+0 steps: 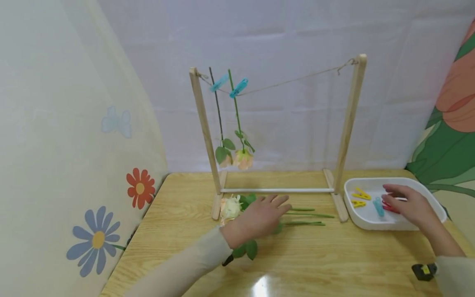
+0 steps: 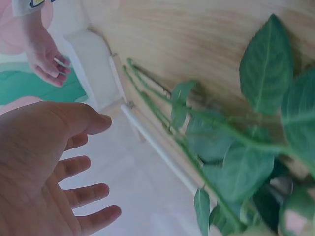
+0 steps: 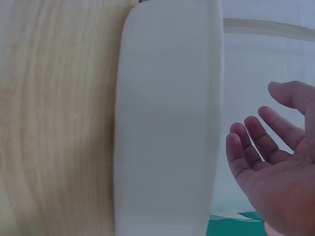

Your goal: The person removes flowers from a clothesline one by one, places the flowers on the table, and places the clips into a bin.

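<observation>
My left hand [image 1: 257, 216] hovers over several cut roses lying on the table, its fingers spread and holding nothing. A pale rose bloom [image 1: 231, 208] lies left of that hand, and green stems [image 1: 308, 215] reach out to its right. In the left wrist view, leaves [image 2: 268, 66] and stems lie beside the hand. Above the white tray [image 1: 395, 226] is my right hand [image 1: 410, 204], fingers loosely bent with nothing between them in the right wrist view. Yellow clothespins [image 1: 361, 194], a blue clothespin [image 1: 378, 207] and red clothespins [image 1: 390, 207] lie in the tray, the red partly hidden by the hand.
A wooden frame [image 1: 349, 123] with a sagging twine [image 1: 293, 82] stands at the back. Two roses hang head down near its left post, held by blue clothespins [image 1: 238, 88]. A small black object [image 1: 424, 272] lies near the right sleeve. A wall borders the table's left side.
</observation>
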{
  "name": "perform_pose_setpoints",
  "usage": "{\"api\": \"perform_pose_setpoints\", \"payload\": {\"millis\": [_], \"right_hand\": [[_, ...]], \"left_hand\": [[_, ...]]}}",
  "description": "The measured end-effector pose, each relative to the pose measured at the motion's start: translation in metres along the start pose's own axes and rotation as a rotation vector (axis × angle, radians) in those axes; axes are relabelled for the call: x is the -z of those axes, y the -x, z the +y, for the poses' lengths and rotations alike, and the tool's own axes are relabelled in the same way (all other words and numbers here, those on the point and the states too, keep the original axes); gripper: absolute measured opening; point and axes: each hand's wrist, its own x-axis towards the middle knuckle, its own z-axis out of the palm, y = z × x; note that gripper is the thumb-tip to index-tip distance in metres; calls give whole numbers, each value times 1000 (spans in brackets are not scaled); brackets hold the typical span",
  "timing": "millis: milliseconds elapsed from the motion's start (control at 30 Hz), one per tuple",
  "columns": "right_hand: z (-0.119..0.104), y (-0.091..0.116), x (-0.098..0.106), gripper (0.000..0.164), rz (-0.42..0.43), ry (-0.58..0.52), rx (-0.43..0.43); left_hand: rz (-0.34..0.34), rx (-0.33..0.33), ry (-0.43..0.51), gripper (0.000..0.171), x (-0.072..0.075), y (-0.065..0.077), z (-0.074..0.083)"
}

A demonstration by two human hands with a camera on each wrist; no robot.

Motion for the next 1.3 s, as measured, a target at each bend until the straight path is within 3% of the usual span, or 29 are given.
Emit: {"api": "perform_pose_setpoints", "payload": {"millis": [167,367,600,1300], "right_hand": [[-11,-4,5,57,17,8,27],[-29,-9,9,57,40,-8,67],[-52,-15,14,48,110,-35,187],[-116,-32,19,47,108,-150,269]], "left_hand": [[51,48,90,56,8,6,-15],[147,98,102,65,20,11,-33],[245,158,116,67,30,16,-52],[413,220,188,68,42,19,-80]]}}
